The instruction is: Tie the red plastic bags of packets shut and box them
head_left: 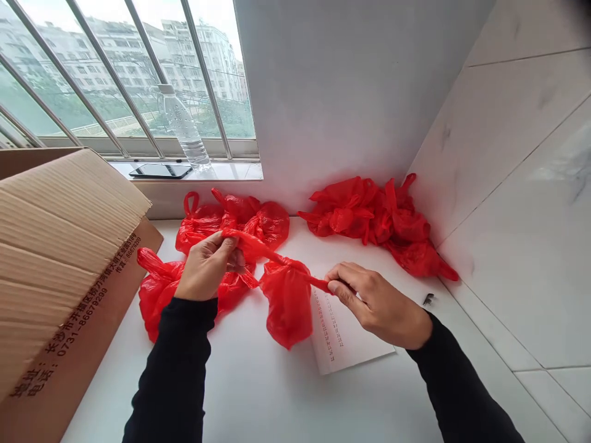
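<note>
A red plastic bag (289,304) hangs between my hands, its two handles stretched apart to left and right and crossed or knotted at the top. My left hand (207,261) pinches the left handle between thumb and fingers. The right handle is gripped in my right hand (369,301), fingers curled round it. What the bag holds is hidden by the plastic. Behind and below my left hand lie several more red plastic bags (272,221), with tied tops. A printed white sheet (351,351) lies on the white surface, partly beneath the bag and my right hand.
An open cardboard box (74,227) stands at the left. Another heap of red bags (369,209) lies against the back right corner. On the windowsill are a water bottle (184,126) and a dark phone or tablet (159,171). A small black object (428,299) sits near the tiled wall.
</note>
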Available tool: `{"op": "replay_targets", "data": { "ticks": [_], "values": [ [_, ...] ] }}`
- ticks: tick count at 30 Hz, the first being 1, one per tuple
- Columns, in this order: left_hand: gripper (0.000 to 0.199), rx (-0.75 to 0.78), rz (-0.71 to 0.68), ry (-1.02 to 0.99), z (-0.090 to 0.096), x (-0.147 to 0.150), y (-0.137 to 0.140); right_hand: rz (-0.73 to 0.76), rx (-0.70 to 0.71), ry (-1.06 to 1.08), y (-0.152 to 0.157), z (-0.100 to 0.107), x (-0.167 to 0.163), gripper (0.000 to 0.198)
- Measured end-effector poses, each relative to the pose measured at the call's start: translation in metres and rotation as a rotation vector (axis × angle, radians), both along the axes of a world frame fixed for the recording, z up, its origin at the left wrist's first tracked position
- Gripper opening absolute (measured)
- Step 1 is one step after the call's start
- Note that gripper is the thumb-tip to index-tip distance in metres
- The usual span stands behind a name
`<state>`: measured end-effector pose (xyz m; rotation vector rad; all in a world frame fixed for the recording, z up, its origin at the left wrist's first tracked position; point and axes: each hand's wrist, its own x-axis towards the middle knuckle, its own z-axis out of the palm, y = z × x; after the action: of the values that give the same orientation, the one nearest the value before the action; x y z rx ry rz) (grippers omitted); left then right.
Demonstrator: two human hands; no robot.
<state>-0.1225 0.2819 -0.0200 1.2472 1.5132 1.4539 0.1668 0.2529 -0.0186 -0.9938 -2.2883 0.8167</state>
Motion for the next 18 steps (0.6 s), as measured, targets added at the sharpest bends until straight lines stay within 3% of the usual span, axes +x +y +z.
{"op": "replay_targets", "data": {
  "ticks": [6, 11, 14, 18],
  "values": [
    [0.015, -0.073, 0.103, 0.03, -0.024, -0.014, 0.024, 0.199, -0.081, -0.118, 0.004, -0.013, -0.006, 0.019],
    [0.053, 0.0, 0.046, 0.256, -0.034, 0.029, 0.004, 0.185, -0.115, -0.22, 0.01, -0.04, -0.015, 0.019],
    [0.071, 0.078, -0.048, 0.529, -0.063, 0.063, -0.02, 0.149, -0.102, -0.263, 0.015, -0.057, -0.021, 0.027],
    [0.063, 0.107, -0.069, 0.855, -0.115, 0.072, -0.037, 0.203, -0.114, -0.283, 0.017, -0.07, -0.027, 0.036]
  ]
}}
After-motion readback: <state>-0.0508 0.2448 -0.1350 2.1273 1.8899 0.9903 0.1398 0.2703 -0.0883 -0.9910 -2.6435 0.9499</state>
